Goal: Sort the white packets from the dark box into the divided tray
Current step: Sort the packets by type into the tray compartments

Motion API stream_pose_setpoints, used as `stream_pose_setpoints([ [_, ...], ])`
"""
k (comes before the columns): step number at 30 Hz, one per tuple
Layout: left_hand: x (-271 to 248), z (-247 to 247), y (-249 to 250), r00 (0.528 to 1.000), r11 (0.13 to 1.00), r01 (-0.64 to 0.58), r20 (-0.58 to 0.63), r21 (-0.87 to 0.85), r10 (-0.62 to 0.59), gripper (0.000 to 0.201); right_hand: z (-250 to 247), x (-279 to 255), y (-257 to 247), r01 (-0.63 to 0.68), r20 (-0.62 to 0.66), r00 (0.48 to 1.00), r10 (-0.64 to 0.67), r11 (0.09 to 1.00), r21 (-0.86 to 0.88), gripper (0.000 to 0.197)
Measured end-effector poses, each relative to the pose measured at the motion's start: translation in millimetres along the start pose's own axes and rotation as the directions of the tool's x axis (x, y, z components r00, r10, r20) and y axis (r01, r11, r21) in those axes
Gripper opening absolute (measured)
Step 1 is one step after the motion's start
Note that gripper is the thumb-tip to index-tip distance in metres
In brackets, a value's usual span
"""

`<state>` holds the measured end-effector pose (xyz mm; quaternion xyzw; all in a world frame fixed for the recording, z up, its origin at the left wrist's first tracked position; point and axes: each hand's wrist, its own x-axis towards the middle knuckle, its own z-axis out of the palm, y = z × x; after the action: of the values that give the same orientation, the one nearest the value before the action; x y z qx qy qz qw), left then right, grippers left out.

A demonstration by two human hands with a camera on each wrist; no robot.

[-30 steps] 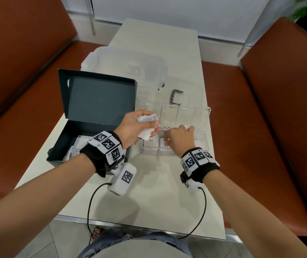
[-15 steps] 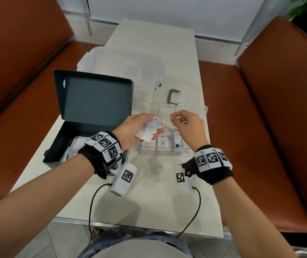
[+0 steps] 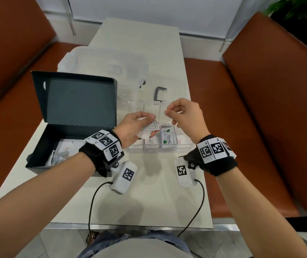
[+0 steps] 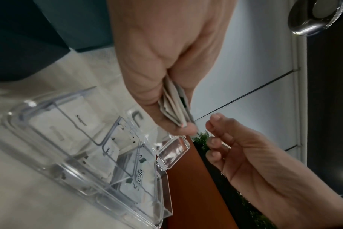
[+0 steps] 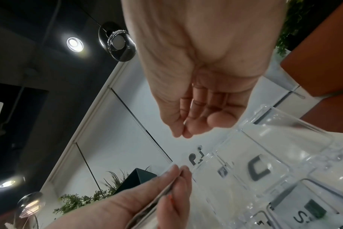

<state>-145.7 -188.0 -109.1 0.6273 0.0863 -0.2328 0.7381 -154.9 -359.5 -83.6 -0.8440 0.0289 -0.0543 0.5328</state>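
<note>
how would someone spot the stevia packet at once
Start at the clear divided tray on the pale table, right of the open dark box. In its near row, look at the compartment second from the right: the Stevia packet lies there, the only packet with green leaf marks and the printed word Stevia.

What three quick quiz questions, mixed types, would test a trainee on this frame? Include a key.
1. True or false: the right hand holds a packet.
2. Which hand grips the stack of packets? A) left hand B) right hand C) neither
3. Fill in: the word readable on a packet in the tray is ____.

Key: 1 false, it is empty. 2 A. 3 Stevia.
</note>
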Motion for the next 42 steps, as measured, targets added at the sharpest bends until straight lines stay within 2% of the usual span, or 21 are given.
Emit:
stream_pose_setpoints([
  [4,3,13,-2,0.997,0.997,-0.054,-0.044,0.056,0.057,0.018,-1,-7,1,-0.082,0.207,0.974,0.092,0.995,-0.057,0.043],
  [7,4,20,-1,0.996,0.998,-0.068,-0.055,-0.01,0.068,0.018,-3,-15,5,-0.009,0.294,0.956,0.011,1.0,-0.008,0.058],
  [9,4,22,0,0.997,0.997,-0.056,-0.052,-0.061,0.053,0.013,-5,-19,8,0.041,0.291,0.956,-0.048,0.999,0.029,0.061],
  [10,5,23,0,0.998,0.997,-0.052,-0.047,-0.063,0.049,0.011,-6,-20,10,0.059,0.258,0.964,-0.067,0.998,0.037,0.056],
  [12,5,26,-2,0.998,0.997,-0.052,-0.034,-0.053,0.05,0.011,-8,-22,13,0.085,0.179,0.98,-0.092,0.995,0.046,0.035],
  [15,4,32,-6,0.999,0.997,-0.042,0.006,-0.068,0.042,0.019,-11,-24,17,0.128,0.091,0.987,-0.131,0.991,0.045,0.008],
  [18,3,38,-8,0.998,0.993,-0.027,0.048,-0.117,0.033,0.034,-15,-20,22,0.147,-0.04,0.988,-0.15,0.987,-0.063,0.005],
  [22,1,38,-11,0.999,0.992,-0.02,0.036,-0.128,0.025,0.041,-17,-16,25,0.042,-0.183,0.983,-0.035,0.998,0.035,0.007],
  [24,0,38,-11,0.998,0.994,-0.038,0.047,-0.101,0.042,0.032,-16,-16,27,-0.031,-0.153,0.987,0.048,0.993,0.112,0.006],
  [26,-2,37,-11,0.997,0.995,-0.064,0.048,-0.071,0.067,0.02,-13,-16,28,-0.093,-0.069,0.992,0.104,0.985,0.146,0.004],
  [29,-6,34,-10,0.992,0.995,-0.103,0.076,-0.015,0.104,0.017,-10,-12,28,-0.074,0.0,0.997,0.074,0.997,0.0,0.001],
  [31,-7,32,-10,0.99,0.991,-0.128,0.07,0.037,0.126,0.017,-11,-6,29,-0.076,-0.021,0.997,0.076,0.996,-0.039,0.007],
  [33,-8,27,-10,0.991,0.99,-0.132,0.025,0.041,0.131,0.012,-12,1,33,-0.131,-0.059,0.99,0.126,0.986,-0.103,0.01],
  [38,-9,10,-10,0.993,0.993,-0.116,-0.029,0.019,0.117,0.01,5,2,47,-0.254,-0.023,0.961,0.277,0.842,-0.476,0.016],
  [42,-11,0,-9,0.993,0.994,-0.114,-0.042,-0.004,0.114,0.009,24,-4,53,-0.216,-0.03,0.968,0.249,0.766,-0.606,0.018],
])
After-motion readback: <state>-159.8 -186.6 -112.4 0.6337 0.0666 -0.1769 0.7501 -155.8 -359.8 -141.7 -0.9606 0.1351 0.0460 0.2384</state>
